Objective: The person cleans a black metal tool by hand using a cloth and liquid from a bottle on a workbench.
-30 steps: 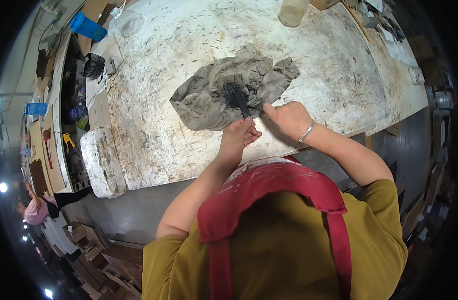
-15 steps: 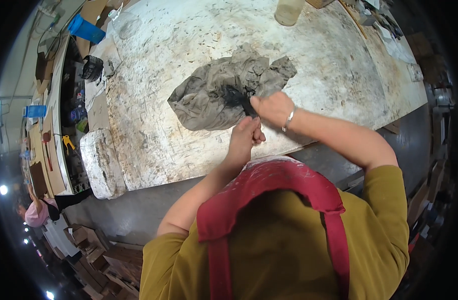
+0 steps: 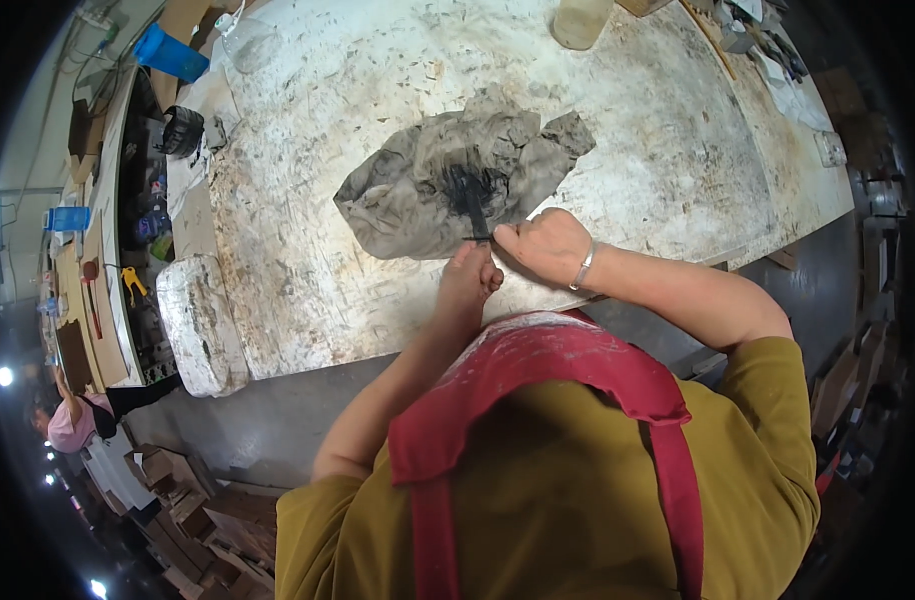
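A crumpled grey cloth [image 3: 408, 190] lies spread on the worn white table [image 3: 308, 300] before me. Over its dark-stained middle runs a limp-looking black strip [image 3: 474, 208], bunched at its far part and narrow toward me. My left hand [image 3: 468, 278] is closed, its thumb and fingertips pinching the near end of the strip. Just to the right, my right hand [image 3: 550, 247] is curled, with its thumb against the strip's near edge. Whether the right fingers grip the strip's edge is hidden. What exactly the strip is made of, I cannot make out.
A white padded block [image 3: 203, 325] sits at the table's left corner. Far left are a blue cup [image 3: 173, 53] and a roll of black tape [image 3: 183, 132]. A cloudy container [image 3: 581, 22] stands at the far edge. Another person [image 3: 75, 420] is at the lower left.
Both hands have shifted, the left one left and slightly nearer me, the right one lower. Between them the black strip now lies straighter and flatter, and more of it shows.
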Demonstrator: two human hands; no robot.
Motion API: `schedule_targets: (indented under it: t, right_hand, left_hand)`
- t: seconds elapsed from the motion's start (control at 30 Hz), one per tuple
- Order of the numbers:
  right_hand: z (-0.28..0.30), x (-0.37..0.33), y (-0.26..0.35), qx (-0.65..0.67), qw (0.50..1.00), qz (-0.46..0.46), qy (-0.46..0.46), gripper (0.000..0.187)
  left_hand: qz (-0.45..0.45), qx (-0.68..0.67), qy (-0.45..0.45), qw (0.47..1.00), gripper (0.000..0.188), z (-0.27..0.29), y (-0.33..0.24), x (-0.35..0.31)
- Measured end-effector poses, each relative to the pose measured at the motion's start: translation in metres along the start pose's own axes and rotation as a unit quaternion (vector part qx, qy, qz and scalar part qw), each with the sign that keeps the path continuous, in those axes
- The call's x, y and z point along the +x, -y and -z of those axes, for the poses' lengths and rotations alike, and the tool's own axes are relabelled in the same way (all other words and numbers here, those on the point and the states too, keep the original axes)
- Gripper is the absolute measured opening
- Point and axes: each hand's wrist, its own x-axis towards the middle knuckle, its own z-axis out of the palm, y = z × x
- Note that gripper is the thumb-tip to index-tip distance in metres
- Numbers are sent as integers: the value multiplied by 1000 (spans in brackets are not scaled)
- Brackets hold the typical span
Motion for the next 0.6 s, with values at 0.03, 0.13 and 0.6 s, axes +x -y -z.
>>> schedule_targets:
  t: [0.03,0.13,0.6]
  right_hand:
    - [-1,2,0,1,1000,0,1,10]
    - [-3,10,0,-2,1000,-3,-7,11]
    - [19,22,-10,14,997,-77,28,15]
  left_hand:
    - [-11,10,-3,1000,13,1,1,0]
    - [-9,-1,-14,1000,14,-1,4,1]
    - [-24,-18,3,1000,16,-4,-5,-10]
